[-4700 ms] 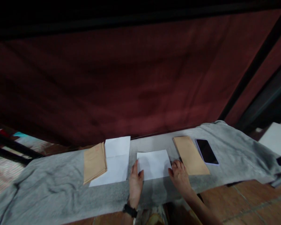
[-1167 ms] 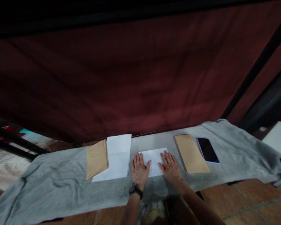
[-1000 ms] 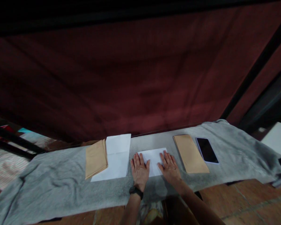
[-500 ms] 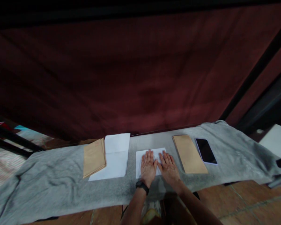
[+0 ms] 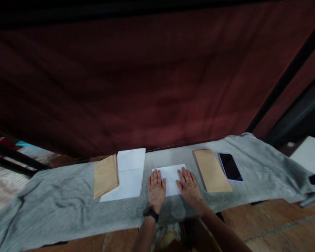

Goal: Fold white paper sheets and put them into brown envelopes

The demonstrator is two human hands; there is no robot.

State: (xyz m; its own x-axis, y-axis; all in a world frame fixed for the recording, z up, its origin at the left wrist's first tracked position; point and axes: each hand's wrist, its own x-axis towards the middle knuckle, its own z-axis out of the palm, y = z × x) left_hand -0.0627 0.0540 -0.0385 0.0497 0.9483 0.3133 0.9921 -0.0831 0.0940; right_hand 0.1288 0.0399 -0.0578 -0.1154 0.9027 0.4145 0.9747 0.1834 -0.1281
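Note:
A white sheet of paper, seemingly folded, lies on the grey cloth in front of me. My left hand rests flat on its left edge, fingers stretched out and pointing away; a dark watch circles that wrist. On the right edge of the paper lies my right hand, also flat with its fingers apart. Neither hand grips anything. Part of the paper is hidden beneath both palms.
Grey cloth covers the narrow table. To the left, brown envelopes overlap a stack of white paper. More brown envelopes and a phone lie to the right. A dark red curtain hangs behind.
My left hand has slid left across the paper, away from my right hand, uncovering the middle of the sheet. My right hand has hardly moved.

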